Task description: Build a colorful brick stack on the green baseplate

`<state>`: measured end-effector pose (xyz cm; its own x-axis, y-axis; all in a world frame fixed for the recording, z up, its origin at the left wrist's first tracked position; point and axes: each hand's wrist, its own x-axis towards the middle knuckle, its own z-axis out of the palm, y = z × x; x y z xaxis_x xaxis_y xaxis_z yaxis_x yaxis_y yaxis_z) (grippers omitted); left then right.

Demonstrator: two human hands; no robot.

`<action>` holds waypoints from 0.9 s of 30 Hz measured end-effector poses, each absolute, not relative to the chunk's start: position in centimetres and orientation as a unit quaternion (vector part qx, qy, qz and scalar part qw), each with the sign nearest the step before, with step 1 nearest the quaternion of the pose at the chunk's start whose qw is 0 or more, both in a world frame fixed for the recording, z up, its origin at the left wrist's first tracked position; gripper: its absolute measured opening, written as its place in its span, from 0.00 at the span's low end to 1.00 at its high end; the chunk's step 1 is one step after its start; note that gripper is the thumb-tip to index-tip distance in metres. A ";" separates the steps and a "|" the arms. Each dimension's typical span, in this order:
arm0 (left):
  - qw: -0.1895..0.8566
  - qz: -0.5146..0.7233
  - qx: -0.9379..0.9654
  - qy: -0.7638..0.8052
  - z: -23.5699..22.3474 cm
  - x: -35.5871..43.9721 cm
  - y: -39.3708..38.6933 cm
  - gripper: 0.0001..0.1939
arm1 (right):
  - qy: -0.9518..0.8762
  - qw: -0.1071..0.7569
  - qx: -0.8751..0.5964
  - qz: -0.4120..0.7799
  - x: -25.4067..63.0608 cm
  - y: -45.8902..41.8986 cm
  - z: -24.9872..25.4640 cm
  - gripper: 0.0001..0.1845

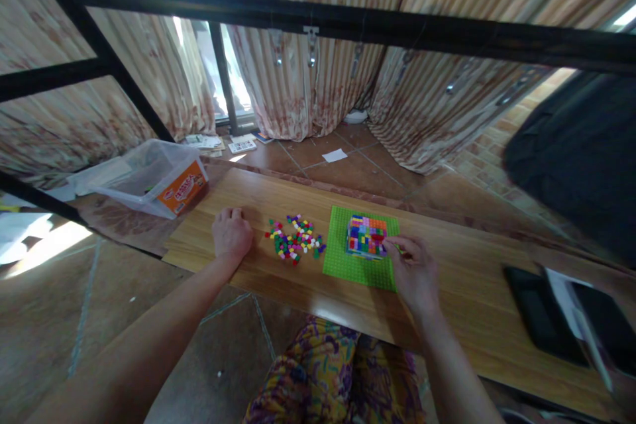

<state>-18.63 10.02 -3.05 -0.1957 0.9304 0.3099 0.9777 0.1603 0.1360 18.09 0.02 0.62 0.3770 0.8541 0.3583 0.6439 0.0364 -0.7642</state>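
Note:
A block of many-coloured building bricks (366, 236) stands on a green studded baseplate (338, 258). My right hand (415, 268) is at the right side of this build, thumb and fingertips pinched together at its edge. Whatever lies between those fingertips is too small to make out. To the left of the baseplate, a loose pile of small bricks (297, 238) in several colours is spread over the wooden table (278, 195). My left hand (232, 233) rests on the tabletop left of the pile, its fingers curled in, with nothing visible in it.
Beyond the table's left end sits a clear plastic box (149, 175) with an orange label. Dark flat objects (544, 315) lie at the table's right end. A black metal bar (318, 20) crosses above, before striped curtains (298, 86). Papers (334, 156) lie on the tiled floor.

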 end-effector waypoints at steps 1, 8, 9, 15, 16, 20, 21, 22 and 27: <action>0.076 -0.156 -0.628 -0.759 -3.1 -18.6 10.0 0.18 | -0.553 0.469 -0.681 0.106 18.3 0.4 0.3 0.17; 0.074 -0.160 -0.622 -0.763 -3.0 -18.6 10.0 0.18 | -0.595 0.441 -0.665 0.097 19.7 1.6 -1.3 0.16; 0.074 -0.159 -0.622 -0.763 -3.0 -18.6 10.0 0.18 | -0.594 0.442 -0.664 0.100 19.7 1.6 -1.3 0.16; 0.066 -0.164 -0.622 -0.763 -3.0 -18.6 10.0 0.19 | -0.528 0.493 -0.668 0.178 19.5 2.3 -1.8 0.16; 0.064 -0.165 -0.622 -0.763 -3.0 -18.6 10.0 0.19 | -0.510 0.506 -0.667 0.197 19.4 2.4 -2.0 0.16; 0.064 -0.166 -0.623 -0.762 -3.0 -18.6 10.0 0.19 | -0.413 0.569 -0.649 0.291 18.7 2.7 -2.3 0.16; 0.065 -0.167 -0.623 -0.762 -3.0 -18.6 10.0 0.19 | -0.384 0.589 -0.639 0.311 18.5 2.8 -2.2 0.16; 0.066 -0.168 -0.623 -0.761 -3.0 -18.6 10.0 0.19 | -0.357 0.608 -0.628 0.330 18.3 2.8 -2.1 0.16; 0.071 -0.167 -0.624 -0.760 -3.0 -18.6 10.0 0.19 | -0.279 0.654 -0.583 0.394 17.7 2.6 -1.6 0.16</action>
